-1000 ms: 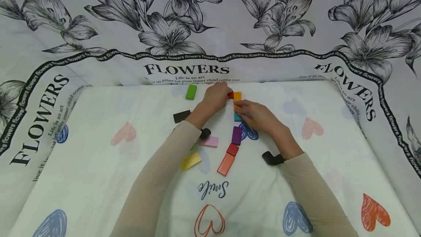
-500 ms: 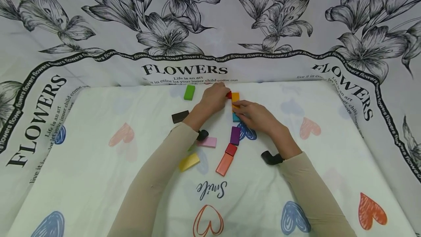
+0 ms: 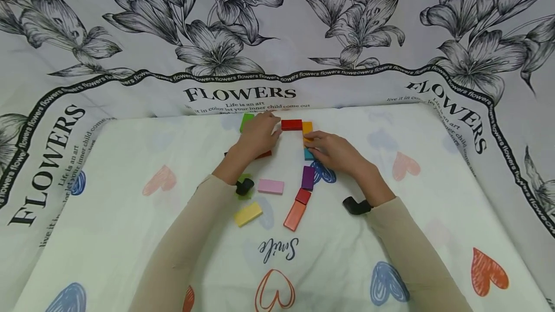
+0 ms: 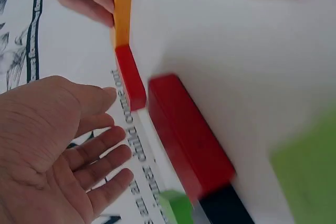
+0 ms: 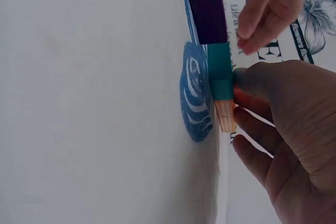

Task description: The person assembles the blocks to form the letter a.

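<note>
My left hand (image 3: 258, 135) hovers at the back of the table, fingers loosely extended, holding nothing. Just right of its fingertips lies a red block (image 3: 291, 124), whose end meets an orange block (image 3: 307, 126) at a corner. My right hand (image 3: 336, 152) rests its fingertips against the orange block, near its joint with a teal block (image 3: 308, 155). In the right wrist view the thumb lies beside the teal block. A purple block (image 3: 308, 177), a short red block (image 3: 303, 197) and a salmon block (image 3: 295, 215) continue the row toward me.
Left of the row lie a pink block (image 3: 270, 187) and a yellow block (image 3: 248, 214). A lime block (image 3: 244, 197) is partly hidden under my left wrist. Around the left hand are a green block (image 3: 246, 122), another red block (image 4: 189, 135) and a dark block (image 4: 227, 206).
My left hand has let go of the red block and moved left, uncovering it beside the orange block. The right hand stays at the orange block.
</note>
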`<action>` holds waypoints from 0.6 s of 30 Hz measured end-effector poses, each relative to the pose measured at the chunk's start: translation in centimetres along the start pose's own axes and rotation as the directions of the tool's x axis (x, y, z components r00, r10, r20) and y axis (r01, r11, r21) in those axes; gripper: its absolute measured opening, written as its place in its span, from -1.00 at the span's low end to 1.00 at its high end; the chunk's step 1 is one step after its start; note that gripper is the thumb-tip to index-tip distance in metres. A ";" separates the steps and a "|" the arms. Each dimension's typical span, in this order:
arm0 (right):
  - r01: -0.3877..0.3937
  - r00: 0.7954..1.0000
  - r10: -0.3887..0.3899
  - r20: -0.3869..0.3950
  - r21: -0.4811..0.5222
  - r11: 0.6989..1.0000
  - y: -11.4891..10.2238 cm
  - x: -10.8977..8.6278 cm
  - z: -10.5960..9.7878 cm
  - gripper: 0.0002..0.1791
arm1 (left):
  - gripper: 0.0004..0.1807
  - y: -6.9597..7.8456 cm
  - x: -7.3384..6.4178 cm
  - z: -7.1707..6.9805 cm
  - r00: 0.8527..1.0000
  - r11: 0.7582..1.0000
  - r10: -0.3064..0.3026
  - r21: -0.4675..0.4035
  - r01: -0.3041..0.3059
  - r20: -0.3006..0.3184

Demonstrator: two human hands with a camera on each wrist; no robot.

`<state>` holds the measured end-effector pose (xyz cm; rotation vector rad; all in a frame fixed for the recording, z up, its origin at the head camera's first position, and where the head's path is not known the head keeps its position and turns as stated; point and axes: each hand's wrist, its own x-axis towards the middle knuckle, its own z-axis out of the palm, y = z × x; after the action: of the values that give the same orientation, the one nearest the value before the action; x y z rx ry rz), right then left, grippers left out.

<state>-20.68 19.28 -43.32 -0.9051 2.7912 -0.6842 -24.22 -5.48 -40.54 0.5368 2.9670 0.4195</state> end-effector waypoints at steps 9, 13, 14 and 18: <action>0.009 1.000 -0.009 0.000 0.034 0.999 0.4 0.5 0.2 -0.60 | -0.38 -3.5 -1.7 -0.8 0.987 0.981 -0.156 -0.124 0.150 -0.040; 0.001 1.000 -0.002 0.005 0.029 1.000 0.5 0.5 0.2 -0.60 | -0.39 -4.5 -1.5 -0.9 0.977 0.971 -0.206 -0.133 0.197 -0.059; -0.001 1.000 0.001 0.007 0.027 1.000 0.5 0.5 0.2 -0.60 | -0.40 -4.7 -1.4 -0.9 0.975 0.970 -0.214 -0.129 0.204 -0.066; -0.016 1.000 0.016 0.016 0.027 1.000 0.3 0.2 0.1 -0.60 | -0.54 -5.0 -1.4 -0.8 0.963 0.959 -0.257 -0.148 0.243 -0.081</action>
<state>-20.96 19.37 -43.55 -0.8784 2.7653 -0.7072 -24.65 -10.67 -41.13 0.1262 3.0149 0.6332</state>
